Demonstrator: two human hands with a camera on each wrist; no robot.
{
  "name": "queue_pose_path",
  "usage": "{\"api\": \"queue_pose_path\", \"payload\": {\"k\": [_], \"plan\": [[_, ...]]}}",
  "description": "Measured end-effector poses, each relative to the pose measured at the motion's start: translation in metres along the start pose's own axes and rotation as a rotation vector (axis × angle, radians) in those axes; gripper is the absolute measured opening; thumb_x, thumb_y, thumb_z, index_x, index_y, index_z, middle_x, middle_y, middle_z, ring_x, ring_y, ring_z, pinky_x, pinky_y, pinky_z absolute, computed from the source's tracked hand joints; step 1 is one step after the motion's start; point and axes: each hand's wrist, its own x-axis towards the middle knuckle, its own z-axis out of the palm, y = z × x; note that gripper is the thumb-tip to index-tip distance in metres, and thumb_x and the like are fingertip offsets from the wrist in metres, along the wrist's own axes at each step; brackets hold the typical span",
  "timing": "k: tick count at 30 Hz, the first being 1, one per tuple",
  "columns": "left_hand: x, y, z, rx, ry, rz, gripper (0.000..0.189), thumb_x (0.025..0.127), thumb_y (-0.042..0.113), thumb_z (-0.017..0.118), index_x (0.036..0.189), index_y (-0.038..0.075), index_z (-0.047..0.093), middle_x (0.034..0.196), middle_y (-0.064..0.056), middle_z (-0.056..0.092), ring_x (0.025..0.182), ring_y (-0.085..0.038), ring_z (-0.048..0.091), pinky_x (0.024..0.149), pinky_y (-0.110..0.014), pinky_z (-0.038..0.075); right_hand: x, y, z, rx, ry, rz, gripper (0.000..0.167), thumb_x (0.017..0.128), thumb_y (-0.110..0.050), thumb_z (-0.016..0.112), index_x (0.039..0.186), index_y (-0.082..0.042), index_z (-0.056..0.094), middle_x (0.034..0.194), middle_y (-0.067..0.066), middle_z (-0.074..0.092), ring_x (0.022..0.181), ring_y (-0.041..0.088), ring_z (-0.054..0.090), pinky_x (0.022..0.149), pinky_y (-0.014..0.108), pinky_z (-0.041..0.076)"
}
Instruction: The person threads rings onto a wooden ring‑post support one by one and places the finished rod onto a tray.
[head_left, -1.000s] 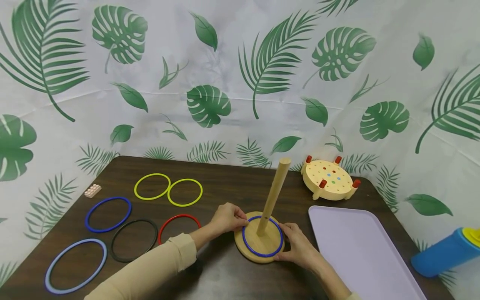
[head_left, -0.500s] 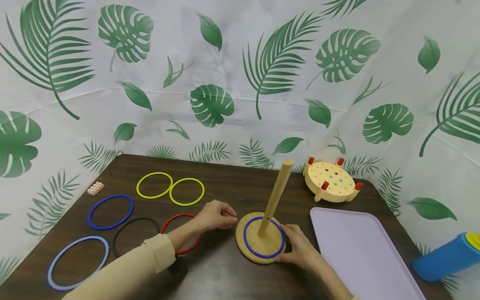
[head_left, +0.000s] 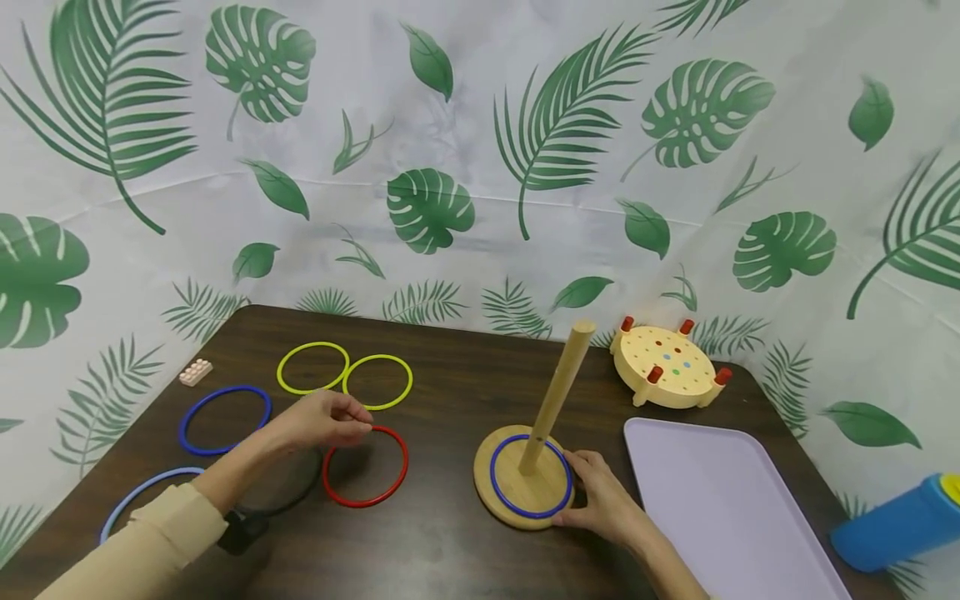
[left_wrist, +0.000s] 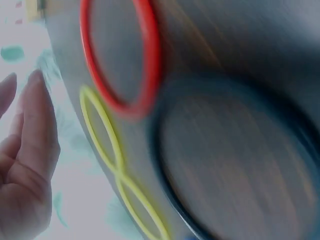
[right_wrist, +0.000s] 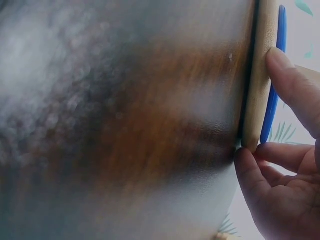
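A round wooden base (head_left: pixel 486 492) carries an upright peg (head_left: pixel 558 392), and a blue ring (head_left: pixel 498 497) lies flat on it around the peg's foot. With thumb and fingers, my right hand (head_left: pixel 606 500) grips the base's right edge, close to the ring; the right wrist view shows the thumb (right_wrist: pixel 295 82) at the wooden edge. My left hand (head_left: pixel 318 421) is in the air at the left, fingers loosely bent and holding nothing. Nearest to it are a red ring (head_left: pixel 406 461) and a black ring (left_wrist: pixel 156 150), partly hidden by the arm in the head view.
Two yellow rings (head_left: pixel 410 383), another blue ring (head_left: pixel 182 429) and a light blue ring (head_left: pixel 131 498) lie at the left, near a pink block (head_left: pixel 196 372). At the right are a lilac tray (head_left: pixel 720 500), a pegged round toy (head_left: pixel 663 367) and a blue bottle (head_left: pixel 885 525).
My left hand has let go of the blue ring on the base and moved left, over towards the red and black rings. The right hand keeps its place at the base.
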Motion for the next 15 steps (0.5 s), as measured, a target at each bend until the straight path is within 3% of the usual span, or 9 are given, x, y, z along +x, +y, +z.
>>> {"api": "queue_pose_path", "payload": {"k": [8, 15], "plan": [[-0.041, -0.036, -0.056, 0.017, 0.044, -0.058, 0.034, 0.089, 0.012, 0.064, 0.107, -0.016, 0.057, 0.092, -0.008, 0.067, 0.082, -0.009, 0.065, 0.074, -0.030, 0.057, 0.000, -0.001, -0.001, 0.017, -0.003, -0.001, 0.091, 0.062, -0.024, 0.088, 0.130, 0.017, 0.043, 0.122, 0.027, 0.046, 0.111, 0.036, 0.051, 0.088, 0.043, 0.050], [-0.075, -0.065, -0.092, 0.125, 0.139, -0.136, 0.039, 0.090, 0.015, 0.064, 0.107, -0.018, 0.055, 0.090, -0.006, 0.068, 0.078, -0.005, 0.062, 0.069, -0.024, 0.056, 0.000, 0.000, -0.001, 0.017, -0.005, -0.018, 0.090, 0.063, -0.024, 0.088, 0.129, 0.018, 0.043, 0.120, 0.026, 0.046, 0.110, 0.036, 0.052, 0.088, 0.043, 0.050]]}}
